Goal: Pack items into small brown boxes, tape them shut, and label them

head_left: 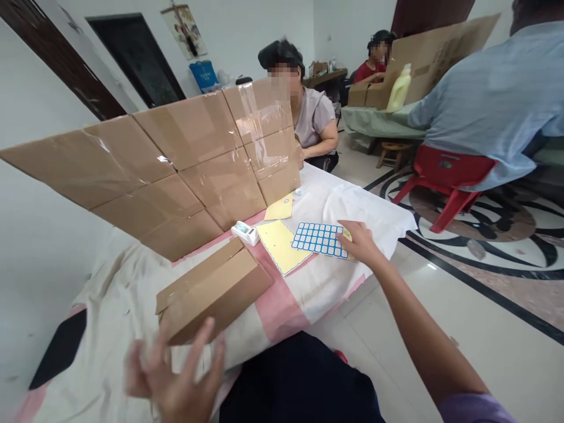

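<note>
My left hand [178, 376] is raised in front of the near end of a closed brown cardboard box [220, 288]. Its fingers are spread and blurred, and nothing is in them. At the right, my right hand [361, 242] grips the right end of a sheet with a blue grid of small rounded squares [319, 238]. The sheet's left end overlaps a yellow sheet with a scalloped edge [282, 244], which lies flat on the cloth. Behind that lies another yellow piece of paper [279, 208]. A small white box-shaped device [245, 232] sits beside the cardboard box.
A tall taped cardboard partition [211, 158] stands along the table's far side. A white and pink cloth [282, 311] covers the table. Across from me is a person [315, 117] in a headset. Another person [489, 88] sits on a red chair [453, 176] at the right.
</note>
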`<state>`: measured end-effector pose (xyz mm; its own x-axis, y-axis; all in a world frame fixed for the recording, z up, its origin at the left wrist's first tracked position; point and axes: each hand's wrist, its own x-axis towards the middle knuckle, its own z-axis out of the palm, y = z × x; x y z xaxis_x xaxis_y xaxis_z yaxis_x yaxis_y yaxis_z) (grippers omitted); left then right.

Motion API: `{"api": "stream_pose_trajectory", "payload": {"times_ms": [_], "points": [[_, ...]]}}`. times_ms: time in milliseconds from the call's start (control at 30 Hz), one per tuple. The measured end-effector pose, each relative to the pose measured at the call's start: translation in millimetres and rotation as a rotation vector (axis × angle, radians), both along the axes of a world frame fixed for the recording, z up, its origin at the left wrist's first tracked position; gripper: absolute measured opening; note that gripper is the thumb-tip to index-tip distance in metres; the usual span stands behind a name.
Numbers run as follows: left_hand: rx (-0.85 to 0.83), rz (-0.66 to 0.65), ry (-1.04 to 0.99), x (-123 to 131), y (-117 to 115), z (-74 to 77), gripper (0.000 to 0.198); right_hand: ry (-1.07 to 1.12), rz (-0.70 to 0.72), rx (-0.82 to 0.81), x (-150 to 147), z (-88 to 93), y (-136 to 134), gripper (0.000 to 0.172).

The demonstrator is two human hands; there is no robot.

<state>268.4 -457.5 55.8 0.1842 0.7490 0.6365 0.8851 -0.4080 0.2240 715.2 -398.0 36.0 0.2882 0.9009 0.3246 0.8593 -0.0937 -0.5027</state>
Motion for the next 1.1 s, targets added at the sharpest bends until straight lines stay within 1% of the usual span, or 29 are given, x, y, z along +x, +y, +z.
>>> {"api": "stream_pose_trajectory", "payload": {"times_ms": [33, 67, 100, 133, 200, 267, 300, 367, 400, 433, 467, 533, 567, 633, 667, 733, 800, 867, 933, 1033, 1100], "points": [[0.123, -0.072, 0.003, 24.3, -10.2, -9.1, 0.076, -0.035, -0.036, -0.082, 18.6, -8.4, -1.5, 0.050], [0.184, -0.171, 0.015, 51.2, -19.0, -18.4, 0.074, -0.052, -0.055, -0.141, 31.2, -14.3, -2.2, 0.055], [0.213, -0.279, 0.039, 78.8, -25.9, -27.0, 0.068, -0.048, -0.050, -0.183, 38.4, -17.6, -2.4, 0.059], [0.208, -0.388, 0.061, 105.1, -31.0, -34.3, 0.060, -0.028, -0.032, -0.204, 41.1, -19.0, -2.2, 0.062], [0.138, -0.498, 0.022, 147.4, -37.0, -42.8, 0.052, 0.038, -0.019, -0.228, 38.4, -18.0, -1.9, 0.064], [0.001, -0.569, -0.080, 172.8, -39.6, -42.7, 0.046, 0.122, -0.014, -0.225, 31.9, -16.4, -3.7, 0.063], [-0.117, -0.598, -0.178, 180.1, -40.1, -40.1, 0.042, 0.165, -0.011, -0.212, 28.4, -16.3, -5.9, 0.064], [-0.419, -0.621, -0.430, 189.2, -38.6, -32.6, 0.029, 0.271, 0.003, -0.178, 20.0, -17.7, -14.0, 0.067], [-0.561, -0.606, -0.551, 192.9, -36.5, -28.9, 0.024, 0.381, 0.016, -0.137, 14.2, -18.6, -19.8, 0.069], [-0.676, -0.576, -0.649, 197.0, -33.4, -25.9, 0.023, 0.535, 0.032, -0.078, 6.9, -19.3, -26.6, 0.071], [-0.762, -0.540, -0.718, 201.8, -29.6, -23.8, 0.029, 0.716, 0.044, -0.006, -2.0, -19.2, -34.1, 0.074], [-0.873, -0.478, -0.792, 212.7, -20.8, -23.2, 0.044, 1.064, 0.043, 0.138, -23.4, -16.4, -50.1, 0.083], [-0.932, -0.457, -0.830, 218.1, -16.6, -24.4, 0.048, 1.182, 0.032, 0.187, -35.0, -13.8, -57.9, 0.086], [-1.024, -0.428, -0.902, 226.7, -9.8, -28.6, 0.047, 1.296, 0.008, 0.238, -57.4, -8.0, -72.0, 0.085], [-1.045, -0.420, -0.932, 229.4, -7.6, -31.2, 0.045, 1.342, 0.004, 0.261, -67.5, -6.0, -77.9, 0.081], [-1.041, -0.404, -0.976, 231.5, -5.4, -36.3, 0.041, 1.438, -0.001, 0.276, -84.4, -5.8, -87.0, 0.065], [-0.999, -0.393, -0.992, 230.0, -5.0, -40.9, 0.039, 1.488, -0.050, 0.203, -96.6, -11.6, -92.6, 0.051], [-0.933, -0.380, -0.979, 226.7, -4.8, -44.8, 0.038, 1.456, -0.117, 0.075, -104.4, -20.7, -95.6, 0.046], [-0.847, -0.359, -0.949, 222.4, -4.4, -46.8, 0.035, 1.389, -0.146, 0.005, -108.8, -28.5, -97.3, 0.042], [-0.680, -0.301, -0.881, 214.3, -4.8, -45.0, 0.034, 1.330, -0.098, 0.016, -111.7, -32.4, -99.7, 0.035], [-0.562, -0.296, -0.799, 208.5, -6.1, -41.6, 0.037, 1.298, -0.052, 0.034, -112.2, -31.0, -101.7, 0.031]]}}
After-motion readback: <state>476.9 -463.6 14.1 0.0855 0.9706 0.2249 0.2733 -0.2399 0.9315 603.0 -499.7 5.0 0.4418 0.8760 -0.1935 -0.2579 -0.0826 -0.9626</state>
